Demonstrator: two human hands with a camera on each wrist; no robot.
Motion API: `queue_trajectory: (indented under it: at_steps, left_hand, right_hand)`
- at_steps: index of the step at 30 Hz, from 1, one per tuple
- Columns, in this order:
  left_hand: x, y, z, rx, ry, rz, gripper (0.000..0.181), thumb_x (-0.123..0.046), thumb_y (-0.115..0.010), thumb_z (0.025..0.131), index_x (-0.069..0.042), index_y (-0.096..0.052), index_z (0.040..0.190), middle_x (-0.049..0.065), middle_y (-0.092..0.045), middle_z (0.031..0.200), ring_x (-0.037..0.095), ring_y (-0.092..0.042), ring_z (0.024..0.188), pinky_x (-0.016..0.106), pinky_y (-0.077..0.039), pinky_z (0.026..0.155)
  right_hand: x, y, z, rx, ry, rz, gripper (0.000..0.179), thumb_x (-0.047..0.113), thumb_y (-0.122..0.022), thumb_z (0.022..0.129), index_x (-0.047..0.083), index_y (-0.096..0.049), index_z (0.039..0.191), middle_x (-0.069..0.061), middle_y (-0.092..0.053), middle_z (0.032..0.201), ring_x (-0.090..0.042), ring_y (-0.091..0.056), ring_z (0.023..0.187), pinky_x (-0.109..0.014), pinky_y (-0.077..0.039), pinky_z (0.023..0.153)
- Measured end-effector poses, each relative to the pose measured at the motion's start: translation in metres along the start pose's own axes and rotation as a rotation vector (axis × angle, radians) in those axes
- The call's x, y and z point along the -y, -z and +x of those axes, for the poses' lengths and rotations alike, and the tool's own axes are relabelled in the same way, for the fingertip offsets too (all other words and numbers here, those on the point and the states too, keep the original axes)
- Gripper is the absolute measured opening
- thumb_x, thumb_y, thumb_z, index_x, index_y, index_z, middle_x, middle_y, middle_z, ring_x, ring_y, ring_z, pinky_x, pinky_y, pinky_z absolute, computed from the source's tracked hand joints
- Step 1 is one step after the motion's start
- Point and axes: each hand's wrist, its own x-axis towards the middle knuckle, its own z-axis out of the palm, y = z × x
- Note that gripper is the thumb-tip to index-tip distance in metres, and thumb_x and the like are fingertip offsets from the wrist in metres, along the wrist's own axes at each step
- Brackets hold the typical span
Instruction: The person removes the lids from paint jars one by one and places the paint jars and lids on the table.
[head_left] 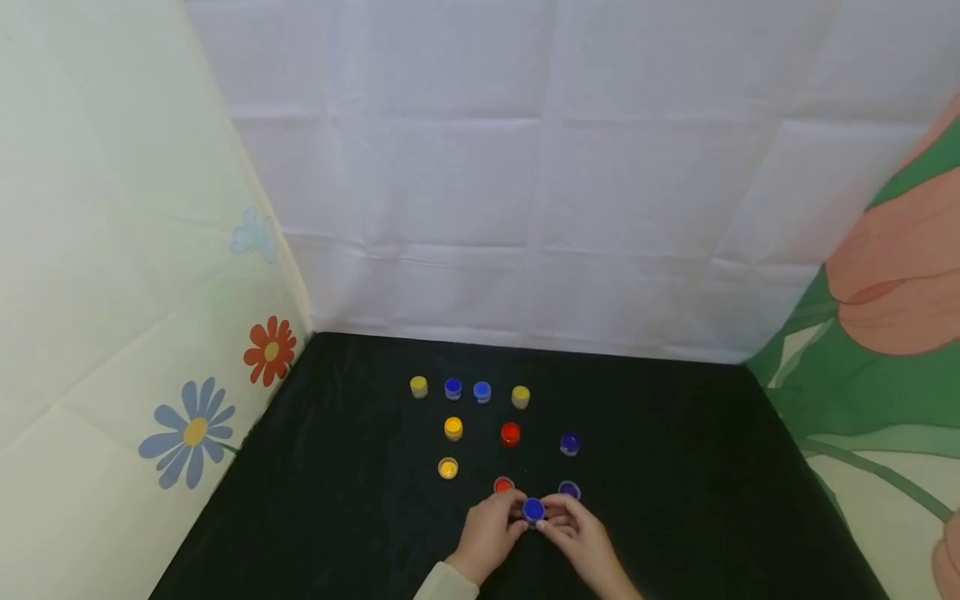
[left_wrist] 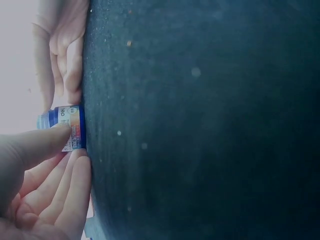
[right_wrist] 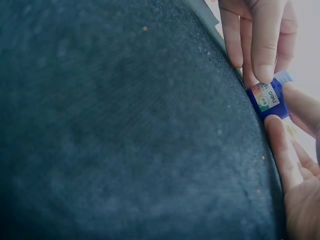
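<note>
A small blue paint jar (head_left: pixel 533 510) with a blue cap stands upright on the black cloth, between both hands. My left hand (head_left: pixel 489 533) pinches it from the left. In the left wrist view, the left thumb (left_wrist: pixel 47 142) lies across the jar's printed label (left_wrist: pixel 75 120). From the right, my right hand (head_left: pixel 585 537) pinches the same jar, its thumb (right_wrist: pixel 300 102) near the cap in the right wrist view. Just beyond the hands sit a red round piece (head_left: pixel 503 484) and a dark blue one (head_left: pixel 569 489), both partly hidden.
Farther back stand yellow (head_left: pixel 418 387), blue (head_left: pixel 453 389), lighter blue (head_left: pixel 482 392) and another yellow jar (head_left: pixel 521 397). Nearer are orange-yellow (head_left: pixel 453 428), red (head_left: pixel 510 434) and dark blue pieces (head_left: pixel 570 443), plus a yellow round piece (head_left: pixel 447 468). A white sheet (head_left: pixel 525 208) hangs behind the cloth (head_left: pixel 337 500).
</note>
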Motion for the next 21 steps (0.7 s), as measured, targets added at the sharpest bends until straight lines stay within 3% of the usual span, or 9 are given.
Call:
queue_trajectory:
  at_steps: [8,14,21]
  left_hand:
    - [0.0001,-0.0004,-0.0016,0.004,-0.005,0.013,0.027,-0.011,-0.079,0.089,-0.015,-0.068,0.113,-0.004,-0.070,0.100,0.004,-0.065,0.087,0.030,-0.056,0.077]
    - [0.0047,0.0011,-0.0048,-0.006,-0.077,0.067,0.031,-0.011,-0.074,0.093,-0.017,-0.067,0.123,-0.003,-0.072,0.111,0.003,-0.066,0.095,0.030,-0.057,0.081]
    - [0.0057,0.0044,-0.0043,0.008,-0.145,0.112,0.022,-0.015,-0.066,0.099,-0.017,-0.068,0.120,-0.004,-0.072,0.111,0.004,-0.066,0.098,0.031,-0.056,0.084]
  right_hand:
    - [-0.0010,0.0004,-0.0017,0.013,0.014,-0.004,0.029,0.007,-0.076,0.090,-0.002,-0.065,0.114,-0.012,-0.067,0.104,-0.008,-0.064,0.084,-0.023,-0.056,0.074]
    - [-0.0026,-0.0011,-0.0017,0.034,0.104,0.008,0.033,-0.007,-0.077,0.083,-0.010,-0.064,0.113,-0.016,-0.063,0.104,-0.006,-0.064,0.083,-0.022,-0.057,0.074]
    - [-0.0036,-0.0051,-0.0016,-0.040,0.177,-0.047,0.030,-0.014,-0.078,0.078,-0.008,-0.067,0.105,-0.013,-0.061,0.098,-0.002,-0.062,0.077,-0.020,-0.057,0.069]
